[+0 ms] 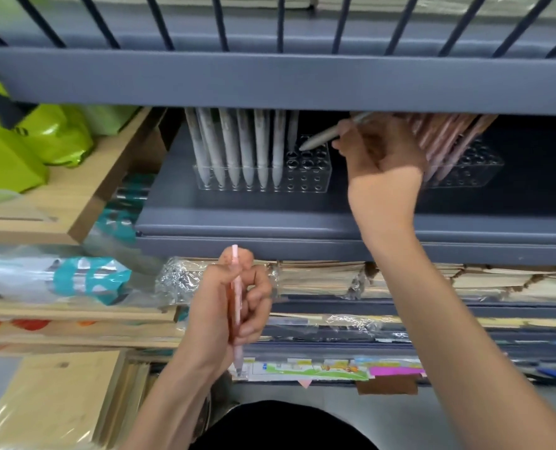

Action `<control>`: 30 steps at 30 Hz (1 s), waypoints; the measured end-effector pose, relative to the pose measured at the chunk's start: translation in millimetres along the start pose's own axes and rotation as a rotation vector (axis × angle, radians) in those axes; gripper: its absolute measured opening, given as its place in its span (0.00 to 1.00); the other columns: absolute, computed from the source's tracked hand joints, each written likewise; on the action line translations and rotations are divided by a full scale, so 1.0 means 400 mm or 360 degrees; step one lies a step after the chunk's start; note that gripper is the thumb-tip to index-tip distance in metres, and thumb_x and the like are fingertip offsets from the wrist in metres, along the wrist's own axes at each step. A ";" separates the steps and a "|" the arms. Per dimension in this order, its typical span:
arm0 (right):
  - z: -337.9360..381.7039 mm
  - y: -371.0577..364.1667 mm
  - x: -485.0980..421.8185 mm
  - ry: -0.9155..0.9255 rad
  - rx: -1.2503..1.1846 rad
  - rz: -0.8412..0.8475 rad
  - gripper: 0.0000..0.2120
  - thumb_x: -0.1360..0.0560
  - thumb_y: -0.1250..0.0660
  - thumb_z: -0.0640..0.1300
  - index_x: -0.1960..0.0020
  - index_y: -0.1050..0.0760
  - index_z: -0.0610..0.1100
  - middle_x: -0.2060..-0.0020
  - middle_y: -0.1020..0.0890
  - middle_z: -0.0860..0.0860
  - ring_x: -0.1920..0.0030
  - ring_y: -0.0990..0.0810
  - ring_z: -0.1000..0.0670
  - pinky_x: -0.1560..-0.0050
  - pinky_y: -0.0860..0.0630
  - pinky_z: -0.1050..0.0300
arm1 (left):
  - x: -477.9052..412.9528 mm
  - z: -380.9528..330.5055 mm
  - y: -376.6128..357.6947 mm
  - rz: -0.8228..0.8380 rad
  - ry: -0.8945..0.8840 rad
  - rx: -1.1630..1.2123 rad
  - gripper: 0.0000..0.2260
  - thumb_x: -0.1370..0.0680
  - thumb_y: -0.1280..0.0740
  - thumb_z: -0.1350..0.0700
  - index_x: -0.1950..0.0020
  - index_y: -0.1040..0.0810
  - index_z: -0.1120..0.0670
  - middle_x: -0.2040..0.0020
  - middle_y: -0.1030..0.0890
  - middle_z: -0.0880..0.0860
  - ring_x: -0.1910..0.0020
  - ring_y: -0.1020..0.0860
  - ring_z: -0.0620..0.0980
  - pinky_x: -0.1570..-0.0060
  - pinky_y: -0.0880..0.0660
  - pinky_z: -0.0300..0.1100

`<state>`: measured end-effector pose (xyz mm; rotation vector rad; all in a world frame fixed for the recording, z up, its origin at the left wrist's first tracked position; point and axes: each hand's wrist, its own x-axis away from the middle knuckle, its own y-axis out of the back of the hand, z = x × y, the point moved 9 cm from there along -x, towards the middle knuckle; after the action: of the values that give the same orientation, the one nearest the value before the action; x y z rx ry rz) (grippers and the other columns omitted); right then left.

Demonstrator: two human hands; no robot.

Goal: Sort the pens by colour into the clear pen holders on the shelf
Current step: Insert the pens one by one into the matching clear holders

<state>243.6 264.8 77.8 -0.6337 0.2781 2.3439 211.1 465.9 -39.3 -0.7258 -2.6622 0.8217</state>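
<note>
The right hand [380, 157], at about 1 o'clock, has its grip closed round a grey pen [322, 138]. The pen is tilted, with its tip just above the empty holes at the right end of the left holder [306, 177]. The likeliest slip is there. The upper shelf [270, 79] hangs low over the holders, so the pen may not come upright easily, and a slanted tip could skid across the clear plastic or push the light holder back.

The same hand sits right against the pink pens [449, 134] leaning in the right holder [475, 170]. A careless turn of the wrist could knock them over.

At 6 o'clock the left hand [228, 306] holds a pink pen [236, 287] upright in a loose-looking grip. It could drop while attention is on the other hand.

The grey pens [237, 147] stand in a tidy row at 12 o'clock. Both holders rest on a dark grey shelf [237, 219]. Below it lie paper stacks [319, 277] in wrap. At 9 and 10 o'clock are wooden boards [85, 190] and green bags [42, 134].
</note>
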 end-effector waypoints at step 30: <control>0.028 -0.079 -0.015 -0.0090 0.0478 0.0456 0.05 0.23 0.34 0.42 0.50 0.20 0.43 0.64 0.18 0.51 0.64 0.19 0.52 0.59 0.21 0.55 | 0.010 -0.034 0.075 -0.0281 -0.0267 -0.0632 0.10 0.21 0.37 0.48 0.43 0.21 0.48 0.62 0.18 0.55 0.79 0.35 0.49 0.80 0.39 0.34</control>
<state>264.5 288.7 89.7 -0.4012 0.7210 2.5135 224.3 495.6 -45.6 -0.5099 -3.0288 0.3225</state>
